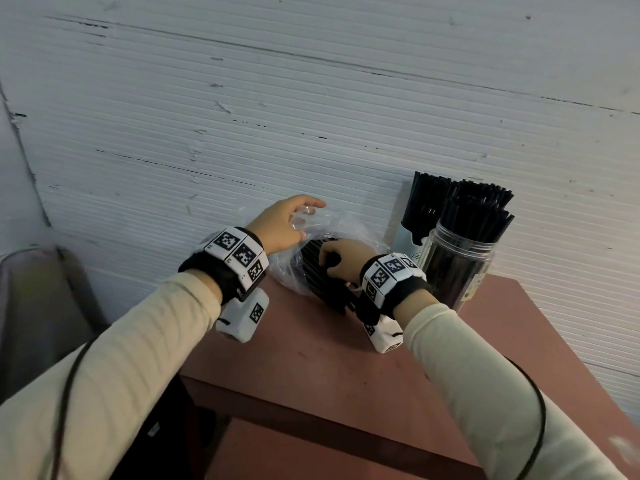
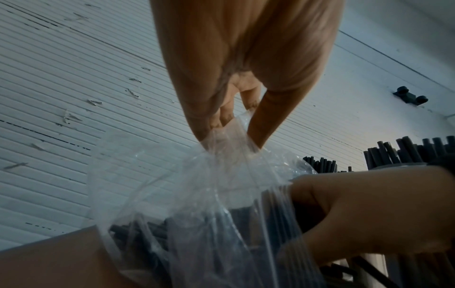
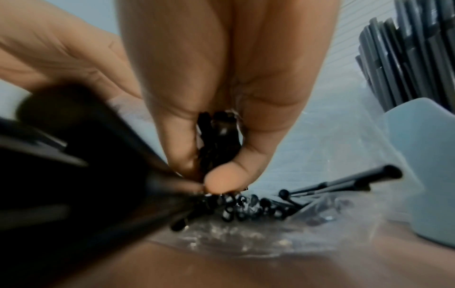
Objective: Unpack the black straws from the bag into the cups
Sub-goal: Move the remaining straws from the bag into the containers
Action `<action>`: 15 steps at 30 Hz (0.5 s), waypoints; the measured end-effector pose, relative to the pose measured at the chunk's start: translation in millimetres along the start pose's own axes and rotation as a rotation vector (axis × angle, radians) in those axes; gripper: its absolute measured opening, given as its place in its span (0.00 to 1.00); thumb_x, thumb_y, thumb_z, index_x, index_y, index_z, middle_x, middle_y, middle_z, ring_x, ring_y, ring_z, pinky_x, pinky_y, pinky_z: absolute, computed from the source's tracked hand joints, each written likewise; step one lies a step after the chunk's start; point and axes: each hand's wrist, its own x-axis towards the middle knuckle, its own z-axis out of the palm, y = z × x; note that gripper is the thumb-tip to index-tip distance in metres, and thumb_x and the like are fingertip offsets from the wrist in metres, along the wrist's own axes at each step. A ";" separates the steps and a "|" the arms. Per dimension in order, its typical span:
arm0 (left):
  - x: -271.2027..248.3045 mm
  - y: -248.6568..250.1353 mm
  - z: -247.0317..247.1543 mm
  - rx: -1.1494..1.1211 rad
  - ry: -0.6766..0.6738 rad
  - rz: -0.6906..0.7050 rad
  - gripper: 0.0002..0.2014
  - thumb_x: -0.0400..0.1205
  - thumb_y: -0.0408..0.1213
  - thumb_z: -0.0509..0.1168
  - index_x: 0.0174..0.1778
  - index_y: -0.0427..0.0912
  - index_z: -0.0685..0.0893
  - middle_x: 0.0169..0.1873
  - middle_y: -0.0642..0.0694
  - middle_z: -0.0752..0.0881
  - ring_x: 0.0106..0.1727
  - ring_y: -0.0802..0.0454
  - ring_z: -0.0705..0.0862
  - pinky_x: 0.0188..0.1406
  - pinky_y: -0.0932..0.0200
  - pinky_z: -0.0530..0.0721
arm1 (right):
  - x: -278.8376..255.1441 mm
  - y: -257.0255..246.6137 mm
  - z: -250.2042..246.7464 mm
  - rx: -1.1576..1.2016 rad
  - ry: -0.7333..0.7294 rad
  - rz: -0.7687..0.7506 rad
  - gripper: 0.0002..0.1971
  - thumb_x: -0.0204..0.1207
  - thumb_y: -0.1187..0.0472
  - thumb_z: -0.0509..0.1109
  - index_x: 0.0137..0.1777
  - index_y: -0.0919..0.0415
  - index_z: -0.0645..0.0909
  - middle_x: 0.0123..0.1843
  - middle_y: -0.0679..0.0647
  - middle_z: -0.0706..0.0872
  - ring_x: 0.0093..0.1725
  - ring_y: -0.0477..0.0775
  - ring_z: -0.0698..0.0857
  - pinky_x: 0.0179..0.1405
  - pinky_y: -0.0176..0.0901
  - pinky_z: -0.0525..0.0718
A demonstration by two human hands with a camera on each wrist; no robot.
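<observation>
A clear plastic bag (image 1: pixel 325 230) of black straws (image 1: pixel 311 268) lies on the reddish table (image 1: pixel 329 368) against the wall. My left hand (image 1: pixel 287 223) pinches the bag's upper edge (image 2: pixel 229 136) and holds it up. My right hand (image 1: pixel 341 263) reaches into the bag and grips a bundle of black straws (image 3: pixel 216 140) between thumb and fingers. More loose straws (image 3: pixel 251 208) stay in the bag below. To the right stand a clear cup (image 1: pixel 457 268) and a pale cup (image 1: pixel 408 237) behind it, both packed with upright black straws (image 1: pixel 474 209).
A white corrugated wall (image 1: pixel 277 116) runs directly behind the bag and cups. The table's front edge (image 1: pixel 311 400) drops to a lower shelf. A dark bin or chair (image 1: pixel 41 306) sits at the left, off the table.
</observation>
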 end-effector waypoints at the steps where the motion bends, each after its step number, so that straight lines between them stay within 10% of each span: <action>1: 0.5 0.8 0.9 0.011 0.000 -0.001 0.31 0.77 0.19 0.65 0.68 0.58 0.78 0.67 0.51 0.80 0.65 0.54 0.80 0.56 0.64 0.78 | 0.0 0.2 0.7 0.035 0.006 0.007 0.09 0.75 0.70 0.68 0.50 0.57 0.81 0.45 0.50 0.80 0.31 0.45 0.78 0.19 0.28 0.76; 15: -9.5 9.4 6.1 0.152 -0.010 0.027 0.31 0.78 0.23 0.67 0.74 0.53 0.73 0.74 0.47 0.73 0.72 0.49 0.76 0.59 0.60 0.77 | -46.4 4.6 -26.2 0.189 0.082 -0.015 0.14 0.71 0.69 0.72 0.51 0.50 0.88 0.52 0.51 0.87 0.42 0.47 0.86 0.34 0.25 0.81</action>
